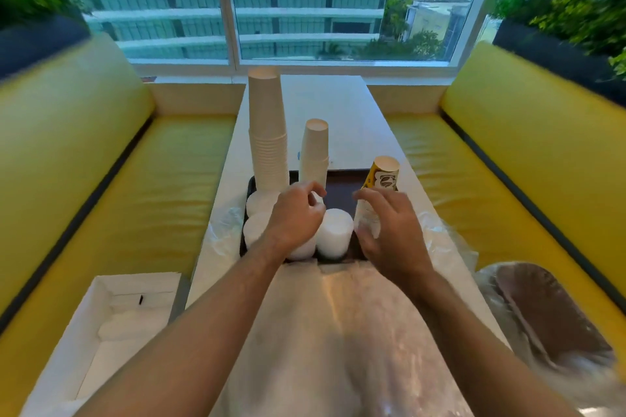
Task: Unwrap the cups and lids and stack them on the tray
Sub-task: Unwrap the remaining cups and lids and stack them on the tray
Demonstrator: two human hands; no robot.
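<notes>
A dark tray (338,186) lies on the white table. At its back stand a tall white cup stack (267,132), a shorter white cup stack (315,152) and a yellow printed cup stack (384,176). Several white lid stacks (335,234) fill the tray's front and left. My left hand (298,213) hovers over one lid stack with its fingers curled near the top; whether it pinches a lid is unclear. My right hand (386,230) curves its thumb and fingers round a pale stack (367,217) at the tray's right front, just before the yellow cups.
Crumpled clear plastic wrap (338,332) covers the near table and spills past both tray sides. A white open box (111,325) sits on the left yellow bench. A plastic-lined bin (548,311) stands at the lower right. Yellow benches flank the table.
</notes>
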